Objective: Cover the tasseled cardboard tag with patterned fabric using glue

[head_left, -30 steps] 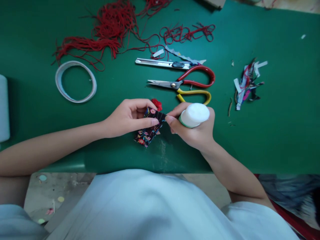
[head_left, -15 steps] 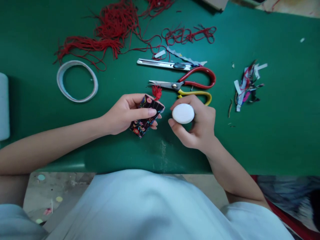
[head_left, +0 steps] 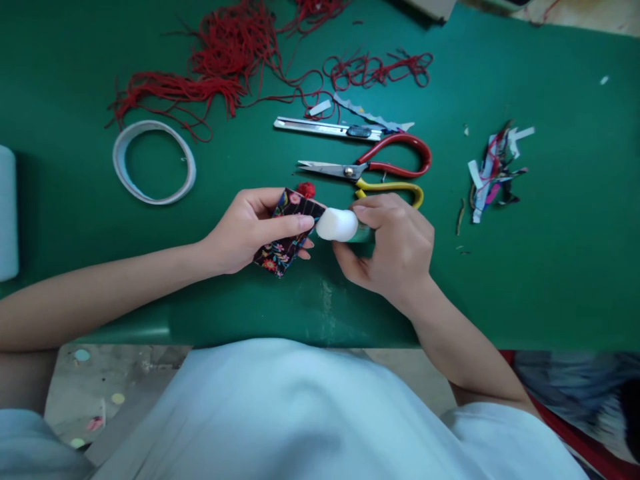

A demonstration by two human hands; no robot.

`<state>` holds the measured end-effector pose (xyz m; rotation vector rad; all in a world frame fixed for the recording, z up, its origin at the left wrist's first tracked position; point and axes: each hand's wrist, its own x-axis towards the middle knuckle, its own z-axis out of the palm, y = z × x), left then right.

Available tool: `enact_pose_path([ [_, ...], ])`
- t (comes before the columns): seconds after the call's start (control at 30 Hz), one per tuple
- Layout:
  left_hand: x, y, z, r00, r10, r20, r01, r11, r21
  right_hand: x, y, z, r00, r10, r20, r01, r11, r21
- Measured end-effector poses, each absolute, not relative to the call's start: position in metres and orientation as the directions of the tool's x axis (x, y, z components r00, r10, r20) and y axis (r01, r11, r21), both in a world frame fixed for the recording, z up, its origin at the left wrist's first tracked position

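My left hand point(head_left: 257, 230) grips a small dark floral fabric piece point(head_left: 280, 250), thumb pressed on top and fingertips showing past its right side. A red tassel point(head_left: 306, 190) pokes out at the upper edge of the fabric. My right hand point(head_left: 395, 240) is closed around a thick glue stick point(head_left: 337, 225) with a white end and a greenish body. That white end points left and meets the right edge of the fabric; whether it presses on it I cannot tell. Just above my right hand lie scissors point(head_left: 350, 171) with one red and one yellow handle.
Beyond the scissors lies a utility knife point(head_left: 320, 127). A tape roll point(head_left: 117, 160) sits at left, below tangled red cords point(head_left: 235, 47). More red cord point(head_left: 375, 70) lies at the back. Fabric and paper scraps point(head_left: 493, 173) are heaped on the right of the green table point(head_left: 550, 280).
My right hand has tipped the glue stick from pointing up to pointing left, bringing its white end to the fabric. The fabric has shifted slightly left, and the tassel shows less.
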<state>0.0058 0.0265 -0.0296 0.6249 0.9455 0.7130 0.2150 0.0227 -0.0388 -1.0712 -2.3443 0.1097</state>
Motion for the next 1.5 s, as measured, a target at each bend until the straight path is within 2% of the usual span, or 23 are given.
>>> enact_pose_path([
  [0.1, 0.005, 0.026, -0.03, 0.383, 0.786, -0.486, -0.258, 0.596, 0.76, 0.214, 0.021, -0.037, -0.529, 0.731, 0.432, 0.698, 0.664, -0.267],
  [0.27, 0.003, 0.029, -0.031, 0.384, 0.79, -0.477, -0.242, 0.585, 0.774, 0.214, 0.021, -0.036, -0.535, 0.687, 0.492, 0.723, 0.673, -0.154],
  [0.43, 0.003, 0.029, -0.032, 0.386, 0.773, -0.504, -0.199, 0.603, 0.772, 0.212, 0.018, -0.038, -0.513, 0.738, 0.438, 0.796, 0.6, -0.079],
  [0.63, 0.002, 0.029, -0.034, 0.388, 0.807, -0.445, -0.201, 0.545, 0.814, 0.207, 0.011, -0.036, -0.493, 0.698, 0.52, 0.806, 0.591, -0.028],
  [0.8, 0.0, 0.026, -0.035, 0.376, 0.828, -0.416, -0.138, 0.494, 0.858, 0.208, 0.009, -0.036, -0.438, 0.776, 0.454, 0.844, 0.529, -0.09],
  [0.97, 0.003, 0.025, -0.033, 0.335, 0.835, -0.436, -0.175, 0.51, 0.842, 0.212, 0.015, -0.034, -0.33, 0.881, 0.338, 0.823, 0.444, -0.354],
  [1.03, 0.004, 0.026, -0.031, 0.31, 0.838, -0.448, -0.184, 0.516, 0.837, 0.214, 0.016, -0.034, -0.317, 0.88, 0.353, 0.799, 0.448, -0.401],
  [1.3, 0.002, 0.03, -0.031, 0.32, 0.828, -0.461, -0.126, 0.519, 0.845, 0.217, 0.015, -0.036, -0.424, 0.731, 0.535, 0.746, 0.617, -0.252],
  [1.37, 0.002, 0.03, -0.032, 0.32, 0.827, -0.463, -0.129, 0.522, 0.843, 0.216, 0.014, -0.037, -0.439, 0.728, 0.526, 0.732, 0.63, -0.261],
  [1.5, 0.003, 0.03, -0.033, 0.319, 0.823, -0.471, -0.167, 0.538, 0.826, 0.214, 0.014, -0.038, -0.411, 0.792, 0.451, 0.768, 0.568, -0.296],
])
